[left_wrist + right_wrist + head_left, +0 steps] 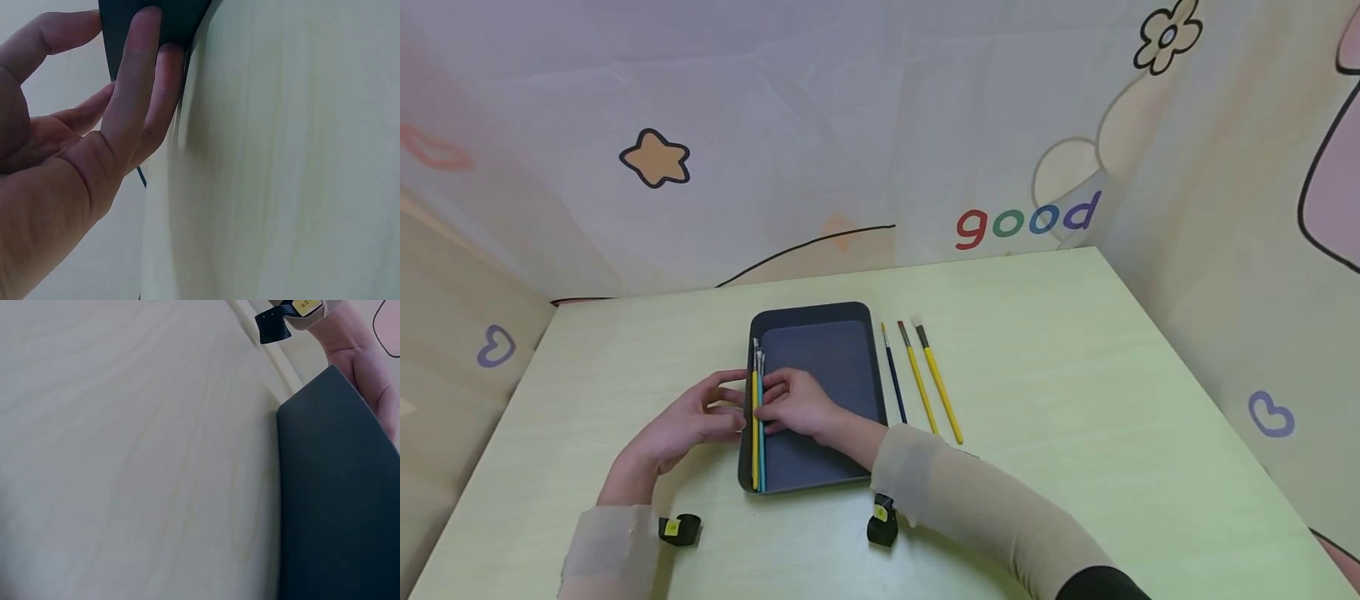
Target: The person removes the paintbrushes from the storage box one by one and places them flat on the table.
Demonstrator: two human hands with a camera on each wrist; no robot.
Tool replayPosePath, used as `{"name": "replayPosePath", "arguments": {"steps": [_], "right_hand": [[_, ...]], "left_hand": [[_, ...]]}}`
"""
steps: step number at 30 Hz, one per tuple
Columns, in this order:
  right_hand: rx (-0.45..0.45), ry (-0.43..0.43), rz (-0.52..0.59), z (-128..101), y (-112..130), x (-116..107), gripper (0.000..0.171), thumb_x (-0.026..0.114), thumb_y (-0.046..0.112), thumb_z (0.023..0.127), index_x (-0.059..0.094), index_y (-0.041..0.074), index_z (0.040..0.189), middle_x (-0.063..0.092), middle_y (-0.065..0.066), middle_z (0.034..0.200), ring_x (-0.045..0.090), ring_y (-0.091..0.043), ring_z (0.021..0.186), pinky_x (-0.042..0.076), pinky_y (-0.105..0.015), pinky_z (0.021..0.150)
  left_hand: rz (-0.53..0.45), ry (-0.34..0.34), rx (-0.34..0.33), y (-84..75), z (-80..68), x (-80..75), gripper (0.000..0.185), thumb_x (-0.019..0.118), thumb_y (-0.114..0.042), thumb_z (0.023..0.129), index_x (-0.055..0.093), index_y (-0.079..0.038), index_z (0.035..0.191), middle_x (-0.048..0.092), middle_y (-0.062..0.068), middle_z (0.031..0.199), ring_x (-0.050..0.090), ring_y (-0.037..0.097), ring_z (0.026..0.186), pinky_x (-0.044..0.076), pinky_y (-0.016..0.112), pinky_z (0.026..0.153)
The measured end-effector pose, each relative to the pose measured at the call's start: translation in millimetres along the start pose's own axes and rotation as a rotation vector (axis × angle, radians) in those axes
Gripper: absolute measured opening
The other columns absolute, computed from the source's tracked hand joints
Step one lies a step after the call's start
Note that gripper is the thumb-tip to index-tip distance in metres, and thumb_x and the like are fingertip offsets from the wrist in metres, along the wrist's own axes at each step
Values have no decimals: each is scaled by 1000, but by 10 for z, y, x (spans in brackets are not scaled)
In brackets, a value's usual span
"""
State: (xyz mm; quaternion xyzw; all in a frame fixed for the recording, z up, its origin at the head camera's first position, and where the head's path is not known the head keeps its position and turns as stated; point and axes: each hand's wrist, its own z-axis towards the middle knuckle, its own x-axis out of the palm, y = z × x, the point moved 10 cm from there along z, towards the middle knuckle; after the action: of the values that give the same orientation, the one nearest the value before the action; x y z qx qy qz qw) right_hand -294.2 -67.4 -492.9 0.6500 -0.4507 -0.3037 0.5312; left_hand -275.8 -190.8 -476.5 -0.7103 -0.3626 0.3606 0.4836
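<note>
A dark grey tray [842, 367] lies in the middle of the pale green table [1060, 375]. Along its left wall lie a yellow brush [755, 433] and a teal brush [762, 458], side by side. My right hand [769, 410] rests palm down inside the tray with its fingertips touching these brushes. My left hand [730, 402] is just outside the tray, its fairly straight fingers [134, 75] pressed against the tray's left edge [169, 19]. The right wrist view shows only a tray corner [337, 500] and my left wrist [365, 369].
Three more brushes lie on the table right of the tray: a dark blue brush [894, 385], a yellow brush [919, 385] and a thicker yellow brush [942, 392]. Cartoon-printed fabric walls [850, 150] close in the table at the back and both sides.
</note>
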Motion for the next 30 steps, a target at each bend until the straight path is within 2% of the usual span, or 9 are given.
{"name": "replayPosePath", "arguments": {"steps": [10,19,30], "right_hand": [[46,-32,126,-37,-19,-86,40,70,-12,88,59,-4,125,63,-11,95,65,-20,74,63,-39,70],[91,-12,134,-170,31,-206,44,69,-6,93,58,2,134,67,-13,103,67,-21,84,63,-39,77],[143,-1,186,-341,137,-394,50,70,-4,93,55,3,140,66,-17,115,66,-21,86,62,-41,81]], "left_hand": [[-12,-4,1,23,6,10,74,62,0,94,27,-5,159,43,31,136,63,31,111,59,42,90],[0,-28,-42,60,-7,-7,75,64,-5,95,25,-6,160,43,30,140,62,32,111,58,43,92],[-17,-29,-43,13,-21,32,69,62,-11,102,24,-2,160,44,30,137,59,33,111,59,45,90]]}}
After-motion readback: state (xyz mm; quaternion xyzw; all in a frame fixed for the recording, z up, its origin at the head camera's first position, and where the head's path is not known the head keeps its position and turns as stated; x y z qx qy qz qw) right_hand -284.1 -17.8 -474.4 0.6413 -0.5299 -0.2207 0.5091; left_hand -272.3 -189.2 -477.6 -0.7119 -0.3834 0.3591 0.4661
